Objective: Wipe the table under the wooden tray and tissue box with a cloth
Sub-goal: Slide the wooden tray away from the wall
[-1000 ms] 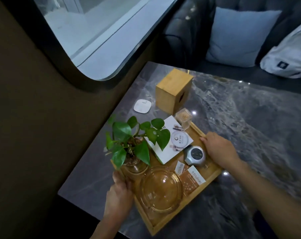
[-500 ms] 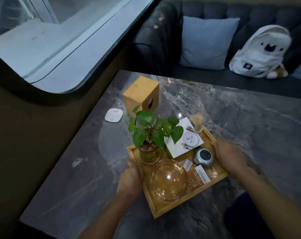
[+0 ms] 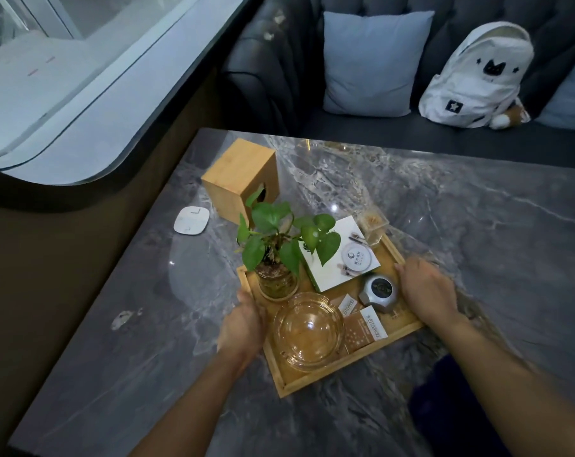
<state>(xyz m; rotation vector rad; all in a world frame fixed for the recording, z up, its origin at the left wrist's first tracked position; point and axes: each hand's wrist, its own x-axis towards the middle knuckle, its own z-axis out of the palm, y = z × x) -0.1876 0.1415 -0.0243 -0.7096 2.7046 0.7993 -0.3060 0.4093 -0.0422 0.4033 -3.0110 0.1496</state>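
Both hands clamp the wooden tray [image 3: 399, 332] near the middle of the worktop [image 3: 477, 225]: left hand [image 3: 243, 321] on its left rim, right hand [image 3: 428, 290] on its right rim. The tissue box [image 3: 238, 183] stands just beyond, far left.

Wooden tray [image 3: 408, 328]: relocated with both hands from beside the wall, rightward, away from the white pad [image 3: 191, 220]. Tissue box [image 3: 241, 180]: previously beyond tray's far end, now at its far-left corner.

Laden wooden tray [image 3: 408, 328] beside tissue box [image 3: 238, 179]
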